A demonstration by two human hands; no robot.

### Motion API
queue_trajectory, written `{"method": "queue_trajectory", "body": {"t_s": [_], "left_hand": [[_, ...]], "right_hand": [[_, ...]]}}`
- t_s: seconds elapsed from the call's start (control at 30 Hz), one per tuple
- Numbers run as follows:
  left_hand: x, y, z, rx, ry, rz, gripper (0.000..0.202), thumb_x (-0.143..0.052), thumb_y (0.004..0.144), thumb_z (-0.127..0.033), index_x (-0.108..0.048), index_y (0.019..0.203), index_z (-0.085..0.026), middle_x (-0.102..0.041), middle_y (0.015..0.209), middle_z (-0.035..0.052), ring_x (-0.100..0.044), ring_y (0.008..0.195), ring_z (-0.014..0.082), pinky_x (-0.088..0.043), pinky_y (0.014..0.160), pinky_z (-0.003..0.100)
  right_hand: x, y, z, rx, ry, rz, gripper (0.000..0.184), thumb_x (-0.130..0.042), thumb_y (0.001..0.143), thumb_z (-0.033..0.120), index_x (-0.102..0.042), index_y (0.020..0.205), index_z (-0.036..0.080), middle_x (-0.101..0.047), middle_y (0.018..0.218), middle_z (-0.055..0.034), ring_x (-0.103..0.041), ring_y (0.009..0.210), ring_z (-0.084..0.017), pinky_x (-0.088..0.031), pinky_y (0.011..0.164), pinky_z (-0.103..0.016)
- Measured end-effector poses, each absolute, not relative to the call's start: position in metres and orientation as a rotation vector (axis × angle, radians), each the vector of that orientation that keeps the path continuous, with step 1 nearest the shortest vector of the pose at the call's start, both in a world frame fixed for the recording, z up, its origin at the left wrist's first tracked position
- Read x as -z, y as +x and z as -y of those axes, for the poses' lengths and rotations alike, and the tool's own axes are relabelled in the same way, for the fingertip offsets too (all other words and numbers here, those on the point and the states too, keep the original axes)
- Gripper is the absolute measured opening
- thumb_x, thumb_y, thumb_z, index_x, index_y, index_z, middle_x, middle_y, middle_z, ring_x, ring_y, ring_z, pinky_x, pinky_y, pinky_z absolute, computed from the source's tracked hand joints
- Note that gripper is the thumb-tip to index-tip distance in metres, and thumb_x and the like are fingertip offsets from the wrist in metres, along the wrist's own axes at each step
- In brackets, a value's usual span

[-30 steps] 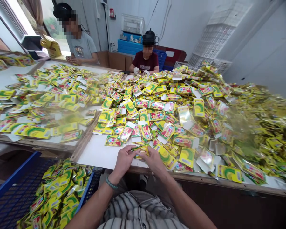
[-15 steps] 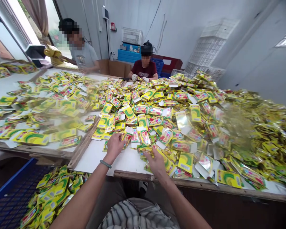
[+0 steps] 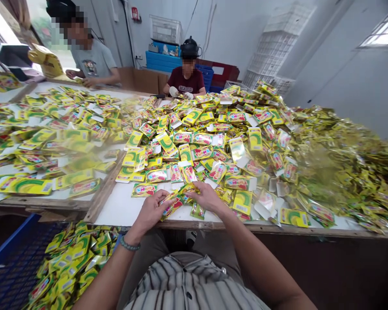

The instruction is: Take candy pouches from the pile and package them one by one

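Observation:
My left hand (image 3: 151, 209) and my right hand (image 3: 207, 196) meet at the near edge of the white table (image 3: 123, 206). Together they grip a small bunch of yellow-green-red flat packets (image 3: 176, 201), fingers closed on its two ends. Just beyond my hands lies a wide heap of the same packets (image 3: 233, 146), spread across the table top. One loose packet (image 3: 144, 190) lies to the left of my left hand. A beaded bracelet (image 3: 129, 245) is on my left wrist.
A blue crate (image 3: 6, 254) holding several packets (image 3: 71, 258) stands on the floor at my lower left. A second table (image 3: 35, 129) to the left carries more packets. Two other people (image 3: 186, 79) (image 3: 90, 60) sit at the far side. White crates (image 3: 271, 47) are stacked at the back wall.
My left hand had reached out to the heap; now it has come back with a packet and joined my right hand over the bunch near the table edge.

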State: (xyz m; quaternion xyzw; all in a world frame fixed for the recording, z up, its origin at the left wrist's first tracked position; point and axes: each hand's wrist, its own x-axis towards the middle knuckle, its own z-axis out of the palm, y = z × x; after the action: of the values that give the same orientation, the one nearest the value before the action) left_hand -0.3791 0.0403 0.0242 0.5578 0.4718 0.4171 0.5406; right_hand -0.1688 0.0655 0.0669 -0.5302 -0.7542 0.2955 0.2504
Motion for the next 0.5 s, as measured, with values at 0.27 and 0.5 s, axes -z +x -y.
{"method": "queue_trajectory", "body": {"t_s": [0.27, 0.5], "left_hand": [[-0.037, -0.369, -0.036, -0.858, 0.974, -0.952, 0.039, -0.081, 0.061, -0.041, -0.062, 0.087, -0.019, -0.069, 0.066, -0.0017, -0.064, 0.059, 0.0167, -0.048, 0.056, 0.025], [-0.025, -0.356, -0.031, -0.992, 0.817, -0.954, 0.045, -0.085, 0.056, -0.037, -0.067, 0.092, -0.017, -0.076, 0.081, 0.0033, -0.070, 0.076, 0.0209, -0.054, 0.074, 0.031]], "right_hand": [[-0.064, -0.178, -0.065, -0.818, -1.386, 1.848, 0.018, -0.072, 0.074, 0.034, -0.066, 0.079, 0.018, -0.064, 0.072, 0.0027, -0.054, 0.065, -0.013, -0.038, 0.060, -0.022], [-0.046, -0.184, -0.044, -0.691, -1.352, 1.816, 0.020, -0.056, 0.089, 0.034, -0.069, 0.083, 0.020, -0.064, 0.080, -0.0023, -0.055, 0.077, -0.016, -0.044, 0.075, -0.029]]}}
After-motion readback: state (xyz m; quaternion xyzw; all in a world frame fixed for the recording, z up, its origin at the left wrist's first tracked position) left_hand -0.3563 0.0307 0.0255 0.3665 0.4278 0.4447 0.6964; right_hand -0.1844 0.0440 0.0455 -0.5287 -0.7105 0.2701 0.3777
